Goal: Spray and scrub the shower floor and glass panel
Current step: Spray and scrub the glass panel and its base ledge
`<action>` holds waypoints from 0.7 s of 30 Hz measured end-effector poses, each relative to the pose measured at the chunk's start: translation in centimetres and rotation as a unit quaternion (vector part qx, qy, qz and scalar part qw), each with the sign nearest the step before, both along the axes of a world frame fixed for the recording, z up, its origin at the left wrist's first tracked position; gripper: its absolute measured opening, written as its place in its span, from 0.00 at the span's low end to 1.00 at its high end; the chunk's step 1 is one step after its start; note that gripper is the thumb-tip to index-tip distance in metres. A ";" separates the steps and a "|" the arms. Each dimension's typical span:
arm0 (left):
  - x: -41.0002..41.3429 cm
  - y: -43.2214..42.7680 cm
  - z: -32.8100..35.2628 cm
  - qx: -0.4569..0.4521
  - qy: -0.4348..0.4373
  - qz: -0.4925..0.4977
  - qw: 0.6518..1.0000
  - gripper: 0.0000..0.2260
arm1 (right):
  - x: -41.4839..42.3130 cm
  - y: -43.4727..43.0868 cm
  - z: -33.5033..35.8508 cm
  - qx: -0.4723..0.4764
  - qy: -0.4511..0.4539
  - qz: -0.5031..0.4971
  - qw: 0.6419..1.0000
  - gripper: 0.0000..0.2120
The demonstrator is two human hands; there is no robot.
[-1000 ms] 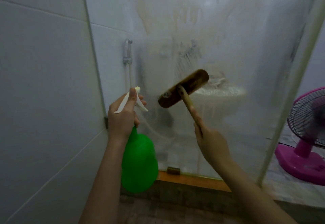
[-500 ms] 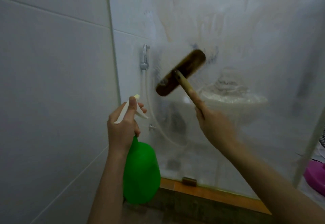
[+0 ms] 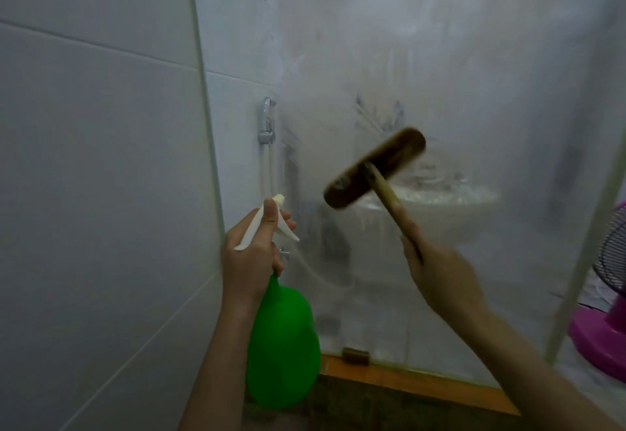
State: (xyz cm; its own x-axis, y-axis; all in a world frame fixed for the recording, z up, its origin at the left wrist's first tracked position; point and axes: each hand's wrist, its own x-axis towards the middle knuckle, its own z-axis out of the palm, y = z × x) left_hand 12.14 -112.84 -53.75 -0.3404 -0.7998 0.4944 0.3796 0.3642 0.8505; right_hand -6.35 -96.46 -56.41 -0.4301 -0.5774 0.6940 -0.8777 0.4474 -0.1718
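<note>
The glass panel (image 3: 440,58) fills the middle and right of the view, cloudy with soap smears. My right hand (image 3: 437,271) grips the wooden handle of a brown scrub brush (image 3: 374,168), whose head lies tilted against the glass at mid height. My left hand (image 3: 252,254) holds the white trigger head of a green spray bottle (image 3: 283,346), with the bottle hanging below the hand near the wall. The shower floor is barely visible at the bottom edge.
A white tiled wall (image 3: 95,176) stands on the left. A chrome hose fitting (image 3: 267,125) and a toilet (image 3: 440,207) show through the glass. An orange sill (image 3: 406,380) runs under the panel. A pink fan (image 3: 606,312) stands beyond the panel's right edge.
The brush head has swept up the glass and come back down to the right. The camera view has shifted. My left hand keeps the bottle in place.
</note>
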 end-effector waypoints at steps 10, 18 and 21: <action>-3.2 3.2 -0.6 -0.014 -0.021 -0.031 0.999 0.20 | -2.7 2.8 0.7 -0.127 -0.034 0.006 0.991 0.28; -5.6 4.9 -1.7 -0.007 -0.039 -0.047 0.998 0.13 | -6.1 0.2 13.5 -0.227 0.010 0.019 0.974 0.25; -6.2 5.1 -1.9 -0.011 -0.036 -0.051 0.998 0.13 | -7.6 1.2 12.9 -0.255 0.033 0.007 0.966 0.25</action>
